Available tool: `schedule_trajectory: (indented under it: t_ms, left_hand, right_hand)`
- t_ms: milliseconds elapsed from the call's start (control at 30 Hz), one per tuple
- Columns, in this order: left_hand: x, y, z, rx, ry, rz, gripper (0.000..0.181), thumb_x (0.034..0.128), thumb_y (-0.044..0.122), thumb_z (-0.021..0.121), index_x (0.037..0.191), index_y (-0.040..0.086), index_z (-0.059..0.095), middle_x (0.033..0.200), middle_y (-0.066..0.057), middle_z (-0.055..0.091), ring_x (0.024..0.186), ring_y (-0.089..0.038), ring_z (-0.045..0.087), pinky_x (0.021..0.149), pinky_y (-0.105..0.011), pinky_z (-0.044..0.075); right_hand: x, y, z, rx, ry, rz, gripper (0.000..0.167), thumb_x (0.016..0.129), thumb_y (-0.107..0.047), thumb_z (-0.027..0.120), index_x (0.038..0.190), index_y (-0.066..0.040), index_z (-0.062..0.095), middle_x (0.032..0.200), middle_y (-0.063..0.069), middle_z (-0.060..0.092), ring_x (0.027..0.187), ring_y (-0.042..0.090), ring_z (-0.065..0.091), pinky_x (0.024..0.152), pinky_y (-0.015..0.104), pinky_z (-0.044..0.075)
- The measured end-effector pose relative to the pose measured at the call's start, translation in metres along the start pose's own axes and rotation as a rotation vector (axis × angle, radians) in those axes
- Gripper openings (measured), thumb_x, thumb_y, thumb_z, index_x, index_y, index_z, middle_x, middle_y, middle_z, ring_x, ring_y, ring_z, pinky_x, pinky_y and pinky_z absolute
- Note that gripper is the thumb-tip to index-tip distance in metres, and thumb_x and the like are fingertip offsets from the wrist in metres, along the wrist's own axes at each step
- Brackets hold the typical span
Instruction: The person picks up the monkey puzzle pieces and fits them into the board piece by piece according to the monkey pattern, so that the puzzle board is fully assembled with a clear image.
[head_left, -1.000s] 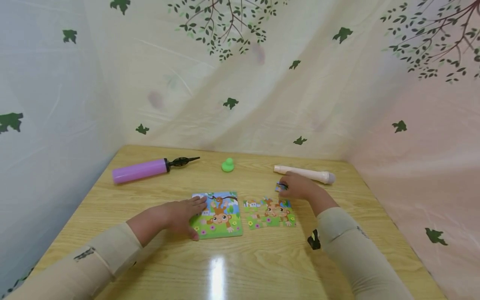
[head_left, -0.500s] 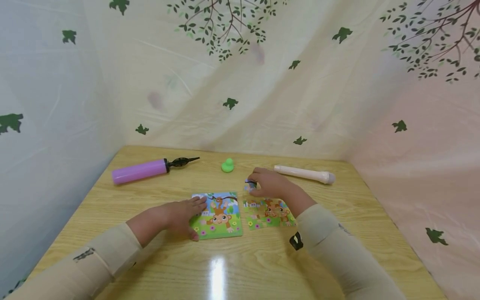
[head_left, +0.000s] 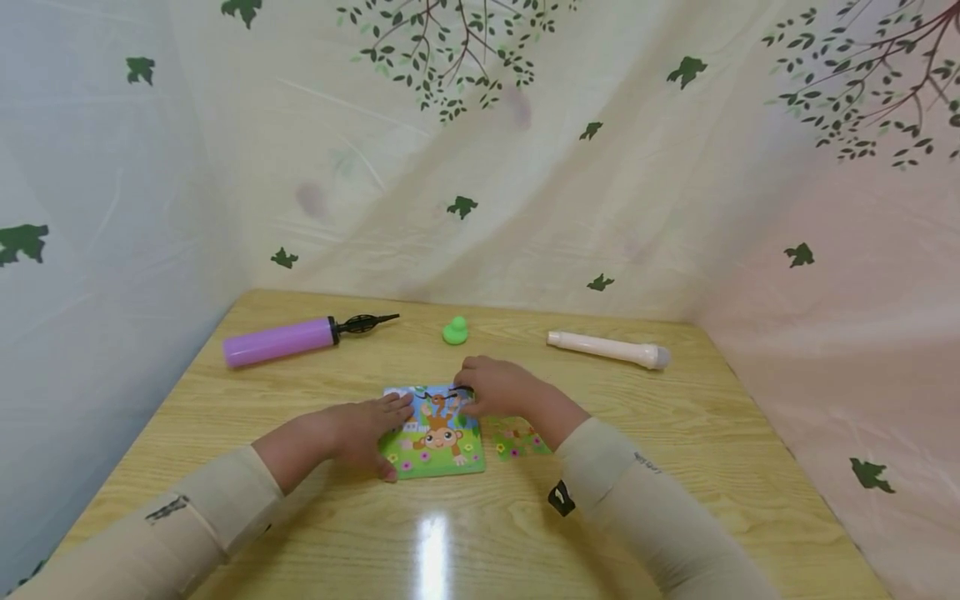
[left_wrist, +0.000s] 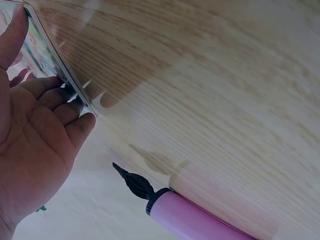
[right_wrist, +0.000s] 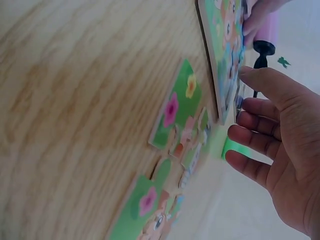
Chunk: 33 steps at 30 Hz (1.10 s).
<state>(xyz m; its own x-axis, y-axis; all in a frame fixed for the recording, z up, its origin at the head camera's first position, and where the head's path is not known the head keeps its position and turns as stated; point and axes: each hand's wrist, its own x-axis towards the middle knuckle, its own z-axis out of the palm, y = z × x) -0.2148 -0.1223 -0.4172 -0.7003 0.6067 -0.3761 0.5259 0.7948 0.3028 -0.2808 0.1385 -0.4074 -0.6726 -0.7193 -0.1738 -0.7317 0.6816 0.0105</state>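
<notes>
A square monkey picture board (head_left: 442,454) lies flat on the table. My left hand (head_left: 358,432) rests on its left side, fingers spread on the picture and thumb at the near edge; the left wrist view shows that hand (left_wrist: 37,135) along the board's rim. Above the far right corner, my right hand (head_left: 504,388) pinches a small puzzle piece (right_wrist: 240,96) between thumb and fingers, mostly hidden by them. Several loose pieces (right_wrist: 172,112) lie on the table right of the board, partly covered by the right hand and wrist in the head view.
Toward the back of the wooden table (head_left: 315,517) stand a purple pump (head_left: 279,342) at left, a green duck (head_left: 455,331) in the middle and a pale microphone-shaped toy (head_left: 607,349) at right. A patterned cloth hangs behind and on both sides.
My right hand has moved left with the pinched piece, from near the microphone-shaped toy, past the loose pieces, to the board's far right corner. The left hand has stayed put.
</notes>
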Motion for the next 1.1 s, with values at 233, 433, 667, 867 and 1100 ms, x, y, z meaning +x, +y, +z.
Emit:
schedule_trajectory:
  t_ms: [233, 433, 667, 867, 1100]
  left_hand:
    - [0.001, 0.0, 0.0, -0.001, -0.007, -0.002, 0.102, 0.0807, 0.056, 0.073, 0.157, 0.011, 0.022, 0.166, -0.007, 0.011, 0.152, -0.032, 0.01, 0.122, -0.051, 0.019]
    - [0.0, 0.0, 0.0, -0.004, -0.002, 0.004, 0.102, 0.0807, 0.055, 0.073, 0.157, 0.01, 0.022, 0.166, -0.008, 0.012, 0.152, -0.033, 0.01, 0.122, -0.052, 0.019]
    - [0.001, 0.002, -0.001, -0.006, 0.0, -0.006, 0.102, 0.0808, 0.055, 0.073, 0.157, 0.011, 0.022, 0.166, -0.007, 0.011, 0.152, -0.032, 0.01, 0.122, -0.051, 0.019]
    - [0.001, 0.001, 0.0, -0.008, 0.009, -0.003, 0.102, 0.0803, 0.055, 0.074, 0.157, 0.01, 0.023, 0.166, -0.007, 0.012, 0.152, -0.033, 0.011, 0.122, -0.052, 0.02]
    - [-0.001, 0.001, 0.001, -0.017, 0.025, 0.01, 0.103, 0.0798, 0.054, 0.075, 0.156, 0.007, 0.024, 0.165, -0.01, 0.013, 0.151, -0.035, 0.012, 0.122, -0.052, 0.02]
  right_hand:
    - [0.005, -0.007, 0.005, -0.009, -0.019, 0.006, 0.048, 0.092, -0.044, 0.064, 0.131, -0.015, 0.061, 0.117, -0.001, 0.057, 0.106, 0.015, 0.055, 0.093, 0.033, 0.051]
    - [0.006, -0.009, 0.007, -0.044, -0.023, 0.009, 0.047, 0.093, -0.045, 0.063, 0.131, -0.018, 0.061, 0.122, 0.0, 0.057, 0.112, 0.017, 0.054, 0.097, 0.034, 0.05]
    - [0.007, -0.009, 0.009, -0.048, -0.039, 0.0, 0.047, 0.094, -0.047, 0.062, 0.132, -0.02, 0.061, 0.123, 0.0, 0.056, 0.113, 0.017, 0.053, 0.097, 0.034, 0.05]
    - [0.006, -0.01, 0.008, -0.047, -0.043, -0.005, 0.047, 0.093, -0.048, 0.063, 0.131, -0.02, 0.062, 0.122, -0.001, 0.057, 0.112, 0.017, 0.053, 0.096, 0.034, 0.05]
    - [0.007, -0.013, 0.005, -0.042, -0.053, 0.004, 0.043, 0.092, -0.046, 0.065, 0.127, -0.02, 0.064, 0.121, 0.0, 0.057, 0.111, 0.018, 0.053, 0.094, 0.033, 0.05]
